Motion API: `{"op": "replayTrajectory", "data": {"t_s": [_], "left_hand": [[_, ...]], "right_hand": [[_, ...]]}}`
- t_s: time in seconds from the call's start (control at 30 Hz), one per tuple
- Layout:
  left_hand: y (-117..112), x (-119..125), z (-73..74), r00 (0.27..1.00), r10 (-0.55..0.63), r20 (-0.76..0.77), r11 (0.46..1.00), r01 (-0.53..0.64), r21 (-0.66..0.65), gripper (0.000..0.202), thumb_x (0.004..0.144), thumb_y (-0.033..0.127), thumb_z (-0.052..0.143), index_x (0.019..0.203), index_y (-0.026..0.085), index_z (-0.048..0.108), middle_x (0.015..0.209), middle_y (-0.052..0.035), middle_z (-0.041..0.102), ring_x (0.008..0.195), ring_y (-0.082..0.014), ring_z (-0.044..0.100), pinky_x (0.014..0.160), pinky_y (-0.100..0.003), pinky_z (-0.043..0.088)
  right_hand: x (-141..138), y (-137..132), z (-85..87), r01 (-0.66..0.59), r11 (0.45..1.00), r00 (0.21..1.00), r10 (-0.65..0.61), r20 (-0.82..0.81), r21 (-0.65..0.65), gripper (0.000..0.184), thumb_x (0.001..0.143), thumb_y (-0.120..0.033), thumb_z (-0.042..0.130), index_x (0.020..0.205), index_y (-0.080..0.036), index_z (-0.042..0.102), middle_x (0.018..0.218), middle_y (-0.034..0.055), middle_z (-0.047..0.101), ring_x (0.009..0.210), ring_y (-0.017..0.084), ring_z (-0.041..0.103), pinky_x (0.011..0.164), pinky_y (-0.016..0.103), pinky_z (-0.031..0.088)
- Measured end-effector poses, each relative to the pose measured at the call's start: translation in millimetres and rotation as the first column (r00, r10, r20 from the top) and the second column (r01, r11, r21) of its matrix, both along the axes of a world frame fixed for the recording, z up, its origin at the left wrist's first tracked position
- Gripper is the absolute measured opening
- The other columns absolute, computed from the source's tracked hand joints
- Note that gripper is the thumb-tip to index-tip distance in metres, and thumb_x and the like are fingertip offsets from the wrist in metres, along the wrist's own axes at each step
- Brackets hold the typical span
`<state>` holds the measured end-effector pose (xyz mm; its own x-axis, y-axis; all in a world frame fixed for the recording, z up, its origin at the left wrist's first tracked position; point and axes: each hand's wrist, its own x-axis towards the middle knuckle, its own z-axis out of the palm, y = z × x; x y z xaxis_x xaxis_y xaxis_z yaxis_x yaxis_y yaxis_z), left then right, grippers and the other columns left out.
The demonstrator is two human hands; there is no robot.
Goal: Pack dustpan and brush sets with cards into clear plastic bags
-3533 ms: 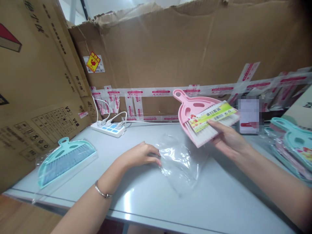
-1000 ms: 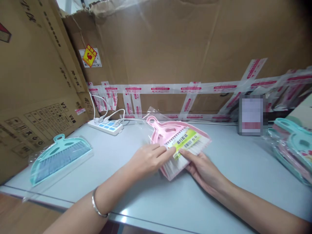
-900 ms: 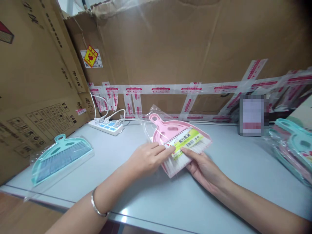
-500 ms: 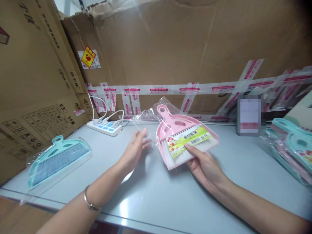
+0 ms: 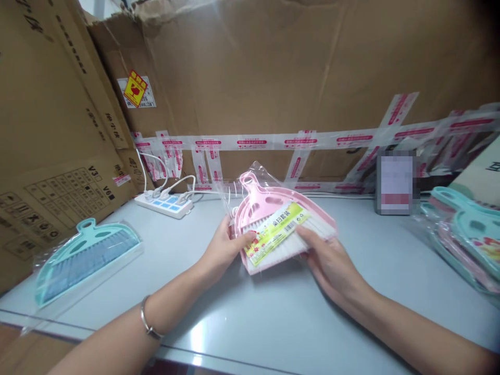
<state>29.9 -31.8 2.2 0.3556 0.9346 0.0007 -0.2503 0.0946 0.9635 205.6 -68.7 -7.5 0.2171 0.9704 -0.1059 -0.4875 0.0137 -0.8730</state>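
A pink dustpan [image 5: 255, 200] with a white-bristled brush [image 5: 287, 247] nested in it is held tilted above the table, inside a clear plastic bag [image 5: 269, 179]. Across the bristles lies a yellow-green paper label [image 5: 279, 232], slanting up to the right. My left hand [image 5: 226, 247] grips the pan's left edge, its thumb on the label's left end. At the lower right edge, my right hand [image 5: 328, 258] is closed on the dustpan, thumb on top and fingers underneath, mostly hidden.
A bagged teal dustpan set [image 5: 86, 255] lies at left. Several bagged sets [image 5: 464, 229] are stacked at right. A white power strip [image 5: 167, 203] with cables, a blurred upright device [image 5: 396, 182] and a large cardboard box [image 5: 250, 73] stand at the back.
My left hand, open and apart before, has moved right and taken hold of the dustpan's left side. The dustpan has shifted slightly left, and the label now slants more steeply.
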Motion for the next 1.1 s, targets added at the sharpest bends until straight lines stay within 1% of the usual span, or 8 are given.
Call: {"op": "replayTrajectory", "data": {"t_s": [0.13, 0.27, 0.37, 0.53, 0.67, 0.8, 0.93, 1.1], "left_hand": [[6, -9, 0.0, 0.998, -0.042, -0.042, 0.999, 0.043, 0.031, 0.055, 0.067, 0.025, 0.074, 0.113, 0.017, 0.044, 0.108, -0.0111, 0.063, 0.094, -0.0234, 0.064, 0.079, -0.035, 0.052], [7, -12, -0.4, 0.984, -0.151, -0.098, 0.987, 0.155, 0.036, 0.051, 0.068, 0.027, 0.073, 0.111, 0.018, 0.047, 0.099, -0.007, 0.066, 0.086, -0.0203, 0.065, 0.076, -0.032, 0.051], [5, -11, 0.3, 0.977, -0.161, -0.141, 0.987, 0.16, -0.021, 0.053, 0.067, 0.027, 0.074, 0.112, 0.018, 0.047, 0.094, -0.0062, 0.067, 0.081, -0.0189, 0.066, 0.073, -0.031, 0.051], [5, -10, -2.7, 0.979, -0.111, -0.172, 0.986, 0.086, -0.146, 0.054, 0.066, 0.03, 0.074, 0.111, 0.015, 0.048, 0.1, -0.0113, 0.066, 0.083, -0.0202, 0.066, 0.073, -0.032, 0.05], [4, -10, -4.5, 0.959, -0.208, -0.192, 0.965, 0.17, -0.197, 0.058, 0.063, 0.026, 0.077, 0.113, 0.014, 0.05, 0.112, -0.0137, 0.062, 0.09, -0.0204, 0.063, 0.075, -0.03, 0.049], [4, -9, -1.4, 0.964, -0.15, -0.22, 0.974, 0.106, -0.202, 0.053, 0.063, 0.024, 0.075, 0.111, 0.011, 0.053, 0.103, -0.0116, 0.065, 0.081, -0.0169, 0.063, 0.068, -0.026, 0.047], [7, -9, 2.2, 0.974, -0.089, -0.207, 0.972, 0.04, -0.231, 0.048, 0.065, 0.024, 0.074, 0.107, 0.011, 0.054, 0.098, -0.0115, 0.066, 0.075, -0.0153, 0.064, 0.064, -0.025, 0.047], [8, -13, 6.8, 0.984, -0.115, -0.137, 0.963, 0.076, -0.258, 0.052, 0.067, 0.021, 0.072, 0.113, 0.014, 0.049, 0.113, -0.0132, 0.062, 0.087, -0.0161, 0.064, 0.069, -0.024, 0.05]], "right_hand": [[30, 12, 12.0, 0.03, 0.998, 0.994, -0.023, 0.104, -0.063, 0.043, 0.067, -0.027, 0.074, 0.106, -0.02, 0.058, 0.096, 0.0042, 0.07, 0.08, 0.016, 0.066, 0.059, 0.019, 0.053], [42, 13, 20.5, -0.205, 0.963, 0.97, 0.223, 0.092, -0.176, 0.053, 0.065, -0.023, 0.074, 0.114, -0.02, 0.054, 0.092, 0.0077, 0.071, 0.075, 0.021, 0.068, 0.058, 0.027, 0.056], [37, 11, 16.6, -0.355, 0.907, 0.926, 0.375, 0.048, -0.228, 0.05, 0.065, -0.02, 0.074, 0.112, -0.014, 0.057, 0.086, 0.0104, 0.071, 0.072, 0.023, 0.069, 0.062, 0.032, 0.056], [28, 13, 2.7, -0.299, 0.926, 0.949, 0.314, 0.03, -0.23, 0.046, 0.066, -0.02, 0.073, 0.109, -0.014, 0.059, 0.083, 0.0092, 0.072, 0.068, 0.021, 0.068, 0.058, 0.03, 0.056], [25, 15, 0.0, -0.23, 0.935, 0.969, 0.246, 0.029, -0.272, 0.044, 0.066, -0.024, 0.074, 0.108, -0.017, 0.061, 0.084, 0.0079, 0.072, 0.069, 0.021, 0.068, 0.06, 0.03, 0.056], [26, 12, 5.9, -0.36, 0.899, 0.931, 0.365, -0.025, -0.251, 0.039, 0.068, -0.025, 0.072, 0.104, -0.013, 0.064, 0.088, 0.0101, 0.071, 0.074, 0.02, 0.069, 0.065, 0.028, 0.057], [30, 9, 10.1, -0.485, 0.859, 0.873, 0.487, -0.027, -0.162, 0.046, 0.067, -0.015, 0.071, 0.111, -0.013, 0.059, 0.096, 0.0103, 0.071, 0.078, 0.02, 0.069, 0.068, 0.027, 0.057], [33, 11, 6.8, -0.465, 0.874, 0.884, 0.466, -0.033, -0.142, 0.048, 0.065, -0.006, 0.069, 0.111, -0.016, 0.058, 0.103, 0.0099, 0.069, 0.081, 0.02, 0.069, 0.07, 0.029, 0.057]]}}
